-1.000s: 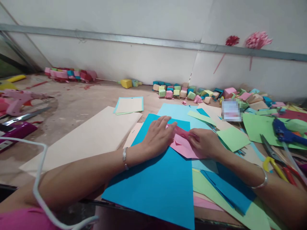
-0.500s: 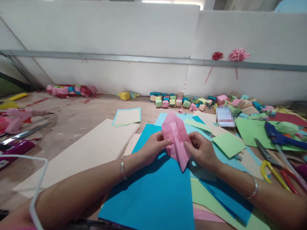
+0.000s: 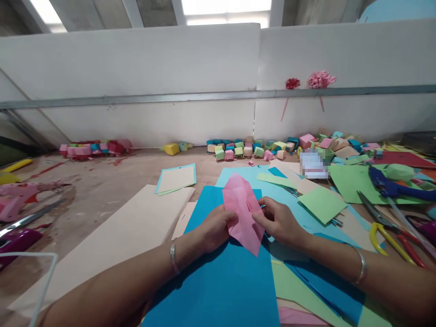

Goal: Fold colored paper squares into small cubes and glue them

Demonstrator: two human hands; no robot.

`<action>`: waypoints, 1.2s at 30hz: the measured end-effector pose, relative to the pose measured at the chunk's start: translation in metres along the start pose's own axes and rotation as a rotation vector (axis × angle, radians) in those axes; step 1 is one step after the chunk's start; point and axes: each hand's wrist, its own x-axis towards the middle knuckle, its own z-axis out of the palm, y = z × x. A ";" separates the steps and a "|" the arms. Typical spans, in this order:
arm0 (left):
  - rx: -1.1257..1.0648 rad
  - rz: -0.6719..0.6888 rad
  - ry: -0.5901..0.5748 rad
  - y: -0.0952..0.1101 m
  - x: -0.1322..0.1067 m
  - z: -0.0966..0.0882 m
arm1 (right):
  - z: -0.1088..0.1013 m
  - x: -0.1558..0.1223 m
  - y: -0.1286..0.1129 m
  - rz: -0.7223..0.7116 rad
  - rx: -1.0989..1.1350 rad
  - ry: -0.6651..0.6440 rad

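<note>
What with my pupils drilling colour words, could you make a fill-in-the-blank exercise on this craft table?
1. The left hand and the right hand hold a folded paper coloured ____.
2. Beneath them lies a large ____ sheet.
3. The scissors with yellow and red handles lie to the person's ____.
Missing words: pink; blue; right.

A white panel wall [image 3: 136,68] closes the far side, crossed by a long grey metal rail [image 3: 170,97]. Above the rail, past the wall's top edge, bright ceiling light panels [image 3: 226,7] sit between grey beams [image 3: 131,11]. Below the rail, the wall meets a scuffed brown wooden worktop [image 3: 102,181]. A vertical seam [image 3: 259,59] in the wall crosses the rail.
</note>
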 end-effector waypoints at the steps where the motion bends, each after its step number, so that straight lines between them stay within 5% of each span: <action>1: 0.013 -0.006 -0.017 -0.001 0.000 0.000 | 0.000 0.000 -0.001 -0.004 -0.019 0.007; 7: 0.127 -0.017 -0.077 -0.003 -0.002 0.000 | -0.006 0.005 0.000 0.010 0.064 0.104; 12: 0.085 -0.010 -0.092 -0.003 -0.003 0.001 | -0.005 0.006 0.001 0.007 0.149 0.057; 21: 0.172 0.012 -0.117 -0.002 -0.008 0.005 | -0.001 0.006 -0.007 0.078 -0.068 0.049; 28: 0.318 -0.086 -0.032 0.012 -0.002 0.015 | -0.009 0.013 -0.016 0.261 0.282 -0.114; 31: 0.386 -0.123 0.006 0.019 0.007 0.022 | -0.010 0.016 -0.012 0.277 0.240 -0.042; 36: 0.401 0.004 -0.033 0.011 0.018 0.030 | -0.013 0.022 -0.001 0.186 -0.009 0.084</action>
